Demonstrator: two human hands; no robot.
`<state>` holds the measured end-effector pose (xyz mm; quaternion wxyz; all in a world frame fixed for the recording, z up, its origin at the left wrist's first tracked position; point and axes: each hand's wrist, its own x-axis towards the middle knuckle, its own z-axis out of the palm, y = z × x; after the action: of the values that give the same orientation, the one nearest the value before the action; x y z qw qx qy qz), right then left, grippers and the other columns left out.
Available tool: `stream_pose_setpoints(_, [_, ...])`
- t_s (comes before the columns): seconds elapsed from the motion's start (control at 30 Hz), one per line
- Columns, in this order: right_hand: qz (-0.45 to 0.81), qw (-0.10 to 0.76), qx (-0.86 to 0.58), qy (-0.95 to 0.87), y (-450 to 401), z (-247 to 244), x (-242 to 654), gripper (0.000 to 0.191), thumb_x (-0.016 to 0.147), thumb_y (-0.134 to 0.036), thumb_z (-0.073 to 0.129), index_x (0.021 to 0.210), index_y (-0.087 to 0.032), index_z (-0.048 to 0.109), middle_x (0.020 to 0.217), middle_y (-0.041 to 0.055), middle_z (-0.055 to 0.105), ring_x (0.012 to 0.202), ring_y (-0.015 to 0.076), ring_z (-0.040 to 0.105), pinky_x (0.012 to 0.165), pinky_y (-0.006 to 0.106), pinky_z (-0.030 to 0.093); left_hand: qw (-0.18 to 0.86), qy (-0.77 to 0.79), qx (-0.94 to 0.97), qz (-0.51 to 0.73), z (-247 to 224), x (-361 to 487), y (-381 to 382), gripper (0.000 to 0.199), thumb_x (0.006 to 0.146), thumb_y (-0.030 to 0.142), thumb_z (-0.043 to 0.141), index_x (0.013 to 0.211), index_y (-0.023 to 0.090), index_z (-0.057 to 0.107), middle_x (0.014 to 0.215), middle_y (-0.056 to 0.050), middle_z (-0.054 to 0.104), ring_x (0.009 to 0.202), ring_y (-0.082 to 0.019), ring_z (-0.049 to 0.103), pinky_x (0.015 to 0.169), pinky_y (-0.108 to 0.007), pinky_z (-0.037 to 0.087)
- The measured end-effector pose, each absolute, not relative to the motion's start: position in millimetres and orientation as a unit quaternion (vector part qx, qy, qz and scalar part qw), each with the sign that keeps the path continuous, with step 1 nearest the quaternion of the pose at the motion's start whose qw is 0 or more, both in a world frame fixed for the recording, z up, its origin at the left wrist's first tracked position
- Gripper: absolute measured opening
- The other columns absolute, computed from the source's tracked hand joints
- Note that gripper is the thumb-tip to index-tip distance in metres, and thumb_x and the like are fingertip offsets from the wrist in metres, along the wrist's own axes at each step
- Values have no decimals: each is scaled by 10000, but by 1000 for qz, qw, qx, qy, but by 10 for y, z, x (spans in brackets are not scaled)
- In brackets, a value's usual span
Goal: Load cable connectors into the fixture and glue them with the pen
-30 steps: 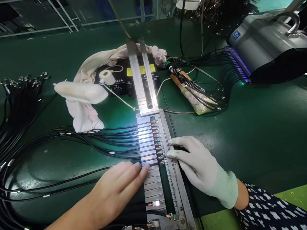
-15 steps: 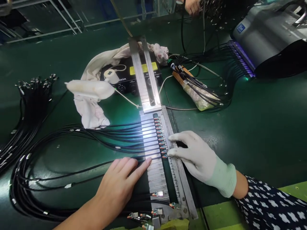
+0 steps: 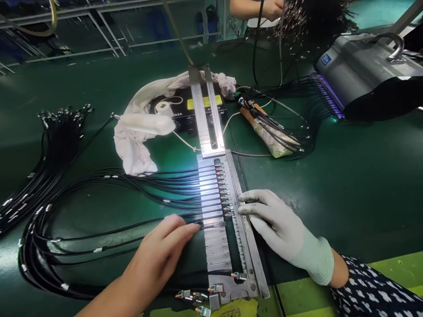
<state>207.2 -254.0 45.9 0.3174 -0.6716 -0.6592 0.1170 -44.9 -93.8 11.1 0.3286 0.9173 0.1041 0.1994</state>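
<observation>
My bare left hand [image 3: 165, 246] pinches a black cable whose metal connector [image 3: 220, 225] lies over the slotted metal fixture [image 3: 218, 253]. Above it, several black cables [image 3: 178, 178] lie side by side in the fixture's slots, their small connectors [image 3: 223, 185] in a column near the right rail. My gloved right hand [image 3: 280, 224] rests at the rail [image 3: 246, 224], fingers spread and fingertips on its edge, holding nothing. More loose connectors [image 3: 216, 289] lie at the fixture's lower end.
Behind the fixture stand a black control box [image 3: 185, 121] and white cloth [image 3: 140, 154]. A cable bundle [image 3: 62, 136] lies left, a wrapped orange-handled item [image 3: 271, 136] right of centre, a grey machine [image 3: 360, 75] back right. Another person's hand [image 3: 274, 9] shows at the top.
My left hand has taken a cable and brought its connector onto the fixture below the filled slots. My right hand has shifted slightly off the connectors. The camera view has moved a little.
</observation>
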Motion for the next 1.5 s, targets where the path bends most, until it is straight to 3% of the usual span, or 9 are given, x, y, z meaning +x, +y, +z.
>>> stream_pose_setpoints(0.17, [132,326,-673,-651,-2528,473,2085,259,981,-109,455,1125,-211,645,1232,74,567,1160,216,522,988,389,455,258,43,946,192,83,-268,-888,425,940,4,420,1316,174,524,959,-42,481,805,-110,494,686,-203,442])
stream_pose_setpoints(0.37, [143,334,-673,-644,-2525,490,2089,262,984,-114,456,1138,-203,648,1212,74,568,1141,208,525,979,373,449,227,9,956,187,130,-231,-906,472,921,-26,413,1356,135,502,1041,-77,478,885,-132,479,733,-217,449])
stream_pose_setpoints(0.57, [122,297,-648,-690,-2535,458,2113,350,927,-68,438,1179,-204,639,1319,105,496,1173,270,471,965,457,439,257,11,948,186,173,-183,-890,370,939,-6,427,1275,107,534,1084,-79,508,943,-126,498,788,-209,433])
stream_pose_setpoints(0.67, [111,269,-635,-715,-2524,431,2129,419,855,-30,447,1182,-215,632,1375,109,451,1150,303,455,922,510,441,191,33,961,198,88,-253,-912,425,935,-8,409,1308,143,544,1098,-85,493,977,-165,481,830,-281,402])
stream_pose_setpoints(0.83, [98,288,-633,-711,-2488,410,2139,390,871,-25,449,1146,-216,649,1321,111,477,1123,293,466,898,493,463,92,45,978,180,-5,-348,-941,489,956,41,365,1414,170,477,946,-63,537,812,-184,439,736,-328,348])
stream_pose_setpoints(0.93, [90,294,-627,-716,-2516,420,2115,373,890,-23,445,1156,-190,645,1325,124,484,1158,294,464,944,508,456,141,45,974,174,83,-371,-998,471,958,63,390,1401,202,471,941,-49,575,819,-181,470,719,-312,363])
stream_pose_setpoints(1.07, [86,302,-636,-705,-2601,438,2050,336,934,-46,438,1189,-170,618,1351,132,494,1221,282,465,996,508,451,298,98,937,153,214,-485,-1214,323,949,170,513,1267,224,492,1009,-44,610,906,-177,538,808,-296,466])
stream_pose_setpoints(1.17, [92,308,-650,-689,-2626,446,2014,296,973,-86,435,1175,-190,625,1325,121,520,1226,271,480,1009,505,459,364,135,913,124,204,-570,-1349,186,954,169,493,1121,246,525,918,-24,610,833,-157,565,726,-239,511])
stream_pose_setpoints(1.5, [120,323,-666,-661,-2569,458,2031,280,982,-100,451,1152,-216,641,1288,88,548,1208,242,506,1013,451,466,299,119,927,193,220,-551,-1176,321,964,126,462,1255,232,550,1059,-70,571,937,-121,615,785,-163,520])
